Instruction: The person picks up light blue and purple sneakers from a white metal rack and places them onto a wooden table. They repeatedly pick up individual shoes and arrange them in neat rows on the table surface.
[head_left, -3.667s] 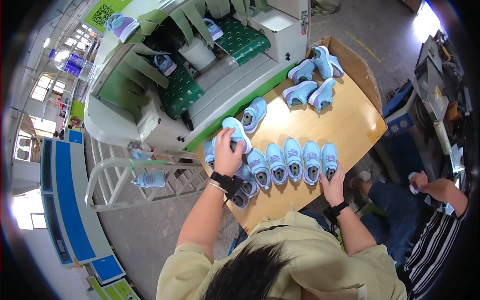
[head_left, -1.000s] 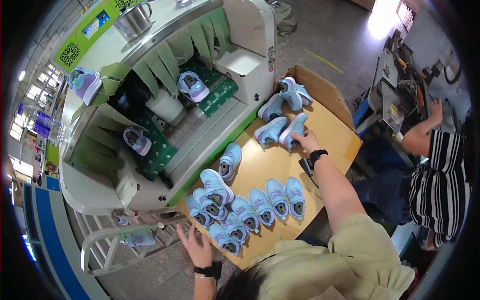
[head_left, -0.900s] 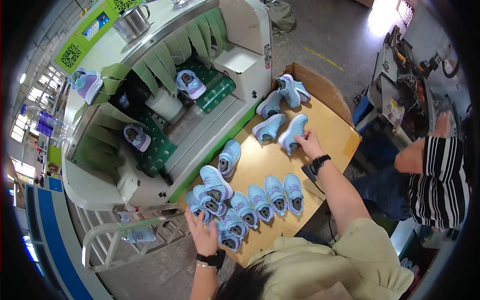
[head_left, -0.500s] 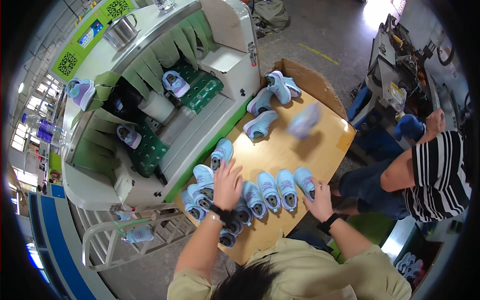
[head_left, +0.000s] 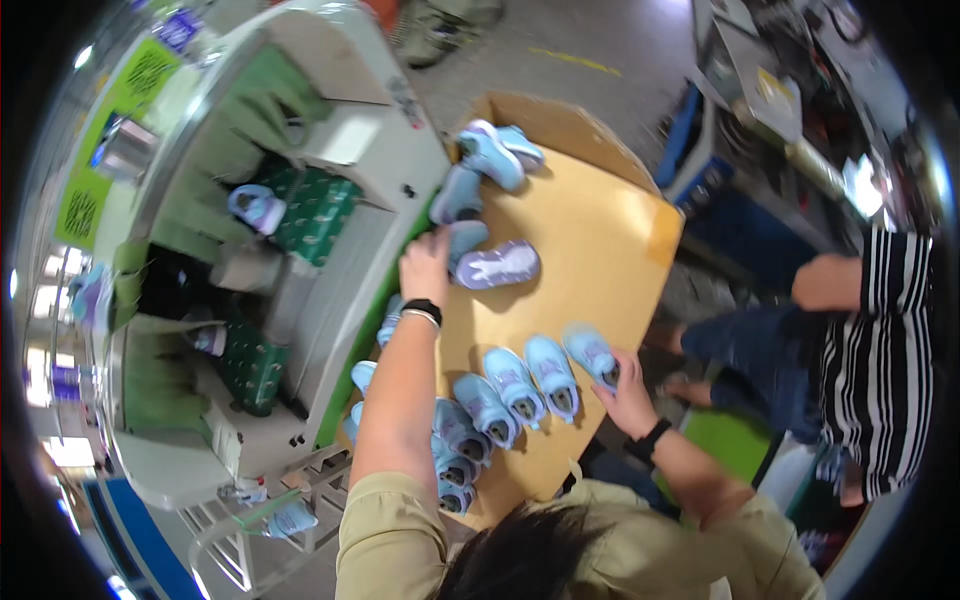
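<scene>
Pale blue and lilac sneakers lie on a wooden tabletop (head_left: 600, 240). My left hand (head_left: 425, 262) stretches to the table's far left side, its fingers closed at the end of a blue sneaker (head_left: 468, 237); the thumb is hard to make out. Just beside that shoe another sneaker (head_left: 497, 265) rests on its side, its lilac and white sole showing. At the right end of a near row, my right hand (head_left: 628, 395) grips the heel of a sneaker (head_left: 590, 352). To its left stand more sneakers (head_left: 550, 375), toes pointing away from me. My left forearm partly covers the shoes at left.
A machine (head_left: 340, 250) with green flap curtains borders the table's left, sneakers on its green perforated plates (head_left: 320, 215). Further sneakers (head_left: 490, 155) are piled by the cardboard edge (head_left: 580, 125) at the back. A person in a striped shirt (head_left: 880, 350) is at the right.
My left hand has moved from the near row to the far left sneakers. A blurred sneaker in mid-air now lies on its side near them. My right hand stays on its shoe. The view has shifted.
</scene>
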